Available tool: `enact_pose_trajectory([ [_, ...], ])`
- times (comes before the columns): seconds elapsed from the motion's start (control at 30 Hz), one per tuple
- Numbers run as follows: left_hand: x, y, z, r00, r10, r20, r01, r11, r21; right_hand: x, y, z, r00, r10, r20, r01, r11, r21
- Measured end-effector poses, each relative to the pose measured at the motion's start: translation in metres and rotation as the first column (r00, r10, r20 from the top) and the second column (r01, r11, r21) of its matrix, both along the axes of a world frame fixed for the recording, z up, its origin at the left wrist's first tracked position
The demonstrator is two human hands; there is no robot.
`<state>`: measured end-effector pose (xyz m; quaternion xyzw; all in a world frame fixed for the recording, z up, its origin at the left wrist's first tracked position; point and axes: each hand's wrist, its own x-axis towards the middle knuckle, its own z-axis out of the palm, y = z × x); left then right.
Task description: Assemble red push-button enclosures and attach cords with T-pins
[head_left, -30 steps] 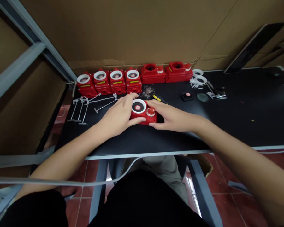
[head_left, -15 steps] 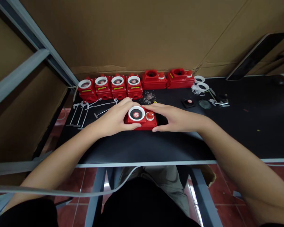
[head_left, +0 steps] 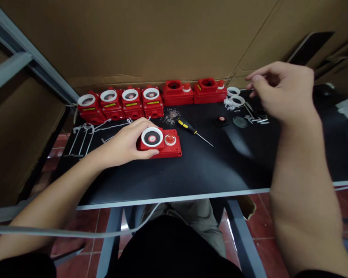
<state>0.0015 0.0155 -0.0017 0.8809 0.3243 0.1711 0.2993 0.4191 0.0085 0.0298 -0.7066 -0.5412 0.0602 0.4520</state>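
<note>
A red call-point box (head_left: 166, 146) with a white ring and a clear round button lies on the black table (head_left: 208, 170) in front of me. My left hand (head_left: 124, 144) is closed round the box's left end, thumb along its near side. My right hand (head_left: 281, 92) hangs in the air at the far right, above a small heap of screws (head_left: 256, 119). Its fingers are loosely curled and apart, and nothing shows in them. A yellow-and-black screwdriver (head_left: 193, 130) lies just right of the box.
A row of several red boxes (head_left: 127, 102) stands along the cardboard wall at the back. White rings (head_left: 234, 98), a black insert (head_left: 221, 120) and a glass disc (head_left: 239, 122) lie at the back right. Metal pins on cords (head_left: 84, 135) lie at the left. A grey frame (head_left: 31, 65) rises on the left.
My right hand has let go of the box and risen up and to the right, uncovering the screwdriver. My left hand has slid the box a little left and nearer.
</note>
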Motion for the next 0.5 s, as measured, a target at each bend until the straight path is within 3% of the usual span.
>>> enact_pose_trajectory([
  [0.1,-0.001,-0.002,0.003,1.000,0.006,-0.020,-0.006,1.000,0.012,0.008,-0.003,0.003,0.995,-0.030,0.093,0.043,0.989,-0.139],
  [0.3,0.000,-0.003,0.000,0.999,0.024,-0.047,-0.023,0.999,0.041,0.040,-0.008,0.003,0.979,-0.084,0.186,0.123,0.971,-0.207],
  [0.5,0.001,-0.001,-0.006,1.000,0.008,-0.005,-0.008,0.999,0.050,0.048,-0.005,-0.008,0.966,0.138,0.220,-0.015,0.874,-0.485],
])
